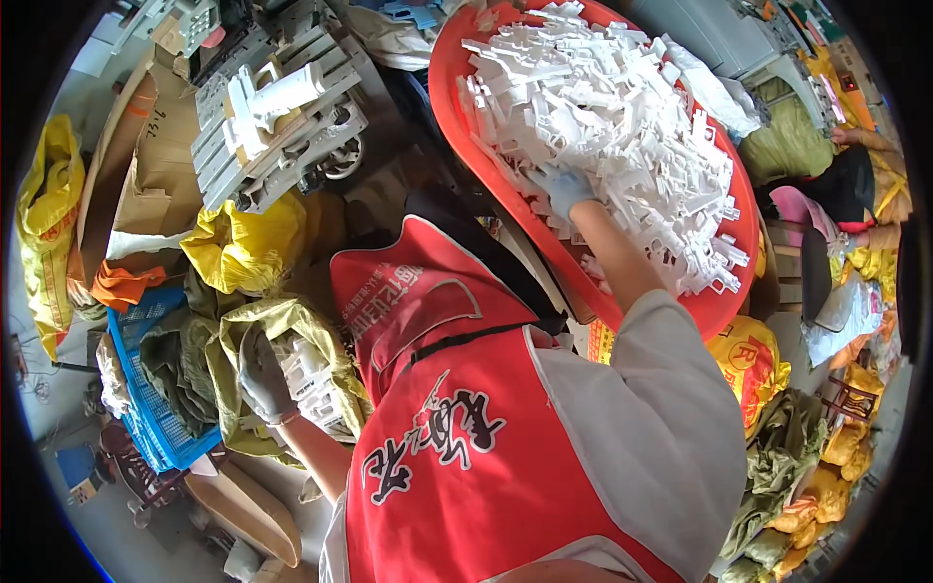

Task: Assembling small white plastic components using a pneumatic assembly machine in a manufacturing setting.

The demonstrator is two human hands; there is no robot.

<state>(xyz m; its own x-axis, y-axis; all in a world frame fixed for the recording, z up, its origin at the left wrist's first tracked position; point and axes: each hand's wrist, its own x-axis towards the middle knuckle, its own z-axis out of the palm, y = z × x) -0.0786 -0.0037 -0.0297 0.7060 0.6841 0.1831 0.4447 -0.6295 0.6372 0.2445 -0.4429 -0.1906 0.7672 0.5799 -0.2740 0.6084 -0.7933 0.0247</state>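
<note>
My right hand (566,188), in a pale grey glove, reaches over the left side of a large red oval tub (489,173). Its fingers are stretched out and touch the heap of white plastic gun-shaped pieces (622,117) filling the tub. My left hand (264,377), in a darker-looking glove, is beside an olive woven sack (231,335) at the left. Its fingers are extended and close together, with nothing visible in them. More white plastic pieces (313,384) show inside this sack. On a grey slatted machine fixture (219,160) lies a white gun-shaped piece (282,95).
A blue plastic crate (141,389) with dark green cloth stands left of the sack. Yellow sacks (248,243) and a cardboard box (160,175) sit near the machine. At the right are more filled sacks (748,364) and another person's arm (870,141).
</note>
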